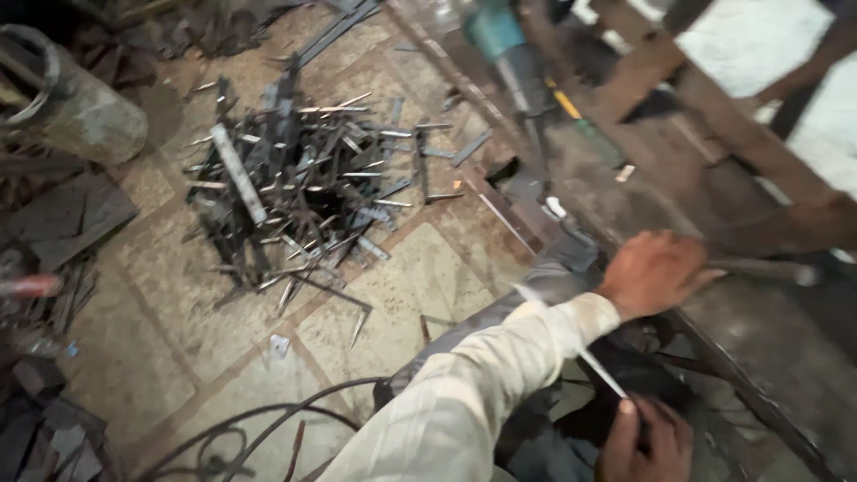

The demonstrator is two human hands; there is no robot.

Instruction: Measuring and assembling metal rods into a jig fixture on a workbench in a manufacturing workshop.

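My left arm in a pale sleeve reaches across to the right. My left hand (656, 272) is closed over a dark metal rod (768, 270) lying along the edge of a rusty metal frame (759, 402). My right hand (643, 442) sits low at the bottom edge, fingers closed on a thin flat metal strip (585, 361). The strip slants up and left, passing under my left forearm. The image is blurred, so the finger detail is faint.
A heap of short metal offcuts (295, 187) lies on the tiled floor (152, 357) at centre left. A teal power tool (495, 31) lies at the top, a grey cylinder (80, 107) at top left. A dark cable (250, 427) loops along the bottom. Scrap plates (62, 214) crowd the left edge.
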